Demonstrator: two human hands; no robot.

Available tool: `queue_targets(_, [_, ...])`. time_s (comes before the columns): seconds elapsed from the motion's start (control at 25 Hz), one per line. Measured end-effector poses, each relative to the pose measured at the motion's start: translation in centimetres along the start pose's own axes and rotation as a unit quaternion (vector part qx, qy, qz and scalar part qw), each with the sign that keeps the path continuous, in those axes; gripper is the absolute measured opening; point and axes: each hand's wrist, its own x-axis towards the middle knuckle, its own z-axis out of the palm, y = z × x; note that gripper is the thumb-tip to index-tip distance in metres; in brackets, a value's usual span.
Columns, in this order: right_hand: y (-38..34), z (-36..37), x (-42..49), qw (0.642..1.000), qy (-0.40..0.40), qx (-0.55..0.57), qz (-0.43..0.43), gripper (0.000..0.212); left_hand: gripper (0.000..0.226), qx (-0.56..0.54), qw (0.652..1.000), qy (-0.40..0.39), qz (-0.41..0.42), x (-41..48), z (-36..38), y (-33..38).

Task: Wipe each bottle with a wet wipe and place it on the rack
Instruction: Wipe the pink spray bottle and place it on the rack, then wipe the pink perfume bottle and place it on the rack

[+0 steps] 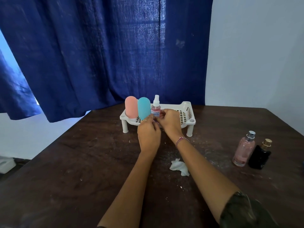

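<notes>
A white slotted rack (pixel 186 112) stands at the far side of the dark table. On it stand a pink bottle (pixel 131 106), a teal bottle (pixel 144 108) and a small clear spray bottle (pixel 156 106) with pink liquid. My left hand (pixel 148 134) and my right hand (pixel 169 120) meet at the base of the spray bottle, fingers curled around it. A crumpled white wet wipe (pixel 179 167) lies on the table between my forearms. A pink perfume bottle (pixel 244 149) and a black bottle (pixel 260 155) with a gold cap stand at the right.
A dark blue curtain (pixel 98 55) hangs behind the table. The wooden table (pixel 74 170) has white specks on its surface. A pale wall is at the right, and a white object (pixel 5 164) sits on the floor at the far left.
</notes>
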Motion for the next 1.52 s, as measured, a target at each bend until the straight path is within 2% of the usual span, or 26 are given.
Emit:
queue_targets(0.6, [0.1, 0.3, 0.0, 0.998, 0.004, -0.058, -0.005, 0.030, 0.033, 0.011, 0.999, -0.038, -0.006, 0.3, 0.0, -0.9])
queue_targets(0.8, [-0.3, -3.5, -1.5, 0.998, 0.036, -0.057, -0.020, 0.036, 0.032, 0.034, 0.999, 0.015, 0.024, 0.0, -1.1, 0.3])
queue_targets(0.92, [-0.7, -7.8, -3.6, 0.996, 0.061, -0.037, -0.052, 0.033, 0.033, -0.008, 0.999, 0.016, 0.050, -1.5, -1.8, 2.7])
queue_targets(1.04, [-0.4, -12.4, -5.6, 0.992, 0.093, -0.046, -0.075, 0.029, 0.033, -0.056, 0.994, -0.014, 0.089, -4.0, -1.6, 5.7])
queue_targets(1.2, [0.9, -17.3, -7.9, 0.985, 0.120, -0.102, -0.064, 0.023, 0.033, -0.106, 0.984, -0.057, 0.132, -7.2, -0.7, 9.3])
queue_targets(1.32, [2.6, -20.6, -9.1, 0.965, 0.137, -0.215, -0.056, 0.018, 0.032, -0.123, 0.975, -0.101, 0.152, -8.8, 0.8, 11.4])
queue_targets(1.4, [3.7, -22.0, -10.0, 0.947, 0.125, -0.294, -0.048, 0.014, 0.032, -0.126, 0.970, -0.130, 0.159, -9.6, 1.9, 12.3])
queue_targets(1.52, [4.6, -22.7, -10.7, 0.943, 0.074, -0.324, 0.002, 0.012, 0.035, -0.123, 0.963, -0.190, 0.148, -10.5, 3.5, 13.1])
